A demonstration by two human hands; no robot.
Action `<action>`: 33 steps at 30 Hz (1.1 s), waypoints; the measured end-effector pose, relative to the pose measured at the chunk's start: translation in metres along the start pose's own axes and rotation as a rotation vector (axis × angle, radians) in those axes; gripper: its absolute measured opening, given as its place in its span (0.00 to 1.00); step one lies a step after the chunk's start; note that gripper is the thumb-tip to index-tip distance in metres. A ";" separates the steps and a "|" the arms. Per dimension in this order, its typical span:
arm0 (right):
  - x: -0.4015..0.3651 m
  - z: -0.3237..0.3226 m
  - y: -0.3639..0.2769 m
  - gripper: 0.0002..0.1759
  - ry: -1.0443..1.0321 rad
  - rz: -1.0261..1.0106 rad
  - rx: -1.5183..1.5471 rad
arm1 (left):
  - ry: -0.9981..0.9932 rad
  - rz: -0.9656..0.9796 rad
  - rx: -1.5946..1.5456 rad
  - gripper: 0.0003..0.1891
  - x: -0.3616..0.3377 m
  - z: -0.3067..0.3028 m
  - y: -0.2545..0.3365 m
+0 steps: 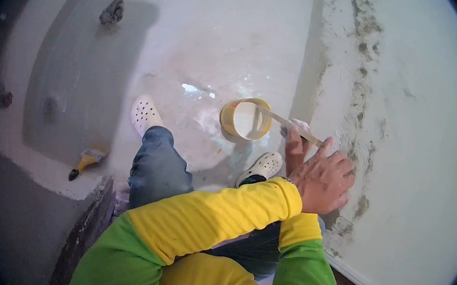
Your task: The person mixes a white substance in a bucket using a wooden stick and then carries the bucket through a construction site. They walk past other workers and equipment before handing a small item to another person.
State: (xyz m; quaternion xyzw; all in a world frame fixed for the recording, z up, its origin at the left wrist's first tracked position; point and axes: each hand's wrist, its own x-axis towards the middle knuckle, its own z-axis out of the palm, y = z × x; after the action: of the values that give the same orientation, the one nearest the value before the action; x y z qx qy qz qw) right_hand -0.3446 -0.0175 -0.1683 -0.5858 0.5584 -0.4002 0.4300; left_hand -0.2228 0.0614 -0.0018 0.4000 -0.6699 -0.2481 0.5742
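My arms cross in front of me, left over right. My left hand [322,180], with something dark around its wrist, bends its fingers at the near end of a thin, pale flat stick [281,118] and grips it. The stick's far end rests at the rim of a yellow bucket [229,117] holding white paint-like material [248,119]. My right hand [294,148] is partly hidden behind the left hand and the stick. White material covers its closed fingertips beside the wall; what they hold, if anything, cannot be made out.
A paintbrush [88,160] lies at left near a dark edge [86,227]. A grey crumpled lump [112,12] sits farther off. Dark rough patches run along the white wall [424,135] at right. My pale clogs [145,114] stand on the whitish, wet-looking floor [222,47].
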 end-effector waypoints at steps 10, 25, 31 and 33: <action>0.017 -0.008 0.072 0.22 0.013 -0.388 -0.266 | 0.336 -0.013 0.148 0.16 0.040 -0.035 -0.039; 0.006 -0.027 -0.022 0.09 -0.253 -0.191 -0.077 | 0.406 -0.366 0.214 0.26 0.062 -0.093 -0.092; 0.013 0.000 0.021 0.09 -0.482 -0.433 -0.154 | 0.380 -0.398 0.233 0.28 0.061 -0.082 -0.091; 0.013 -0.022 0.001 0.09 -0.527 -0.349 -0.026 | 0.390 -0.423 0.224 0.29 0.060 -0.078 -0.089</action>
State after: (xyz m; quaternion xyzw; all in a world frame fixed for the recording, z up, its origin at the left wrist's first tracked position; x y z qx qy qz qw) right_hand -0.3651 -0.0319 -0.1628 -0.7619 0.3236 -0.2951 0.4772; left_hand -0.1258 -0.0276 -0.0208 0.6312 -0.4721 -0.2053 0.5801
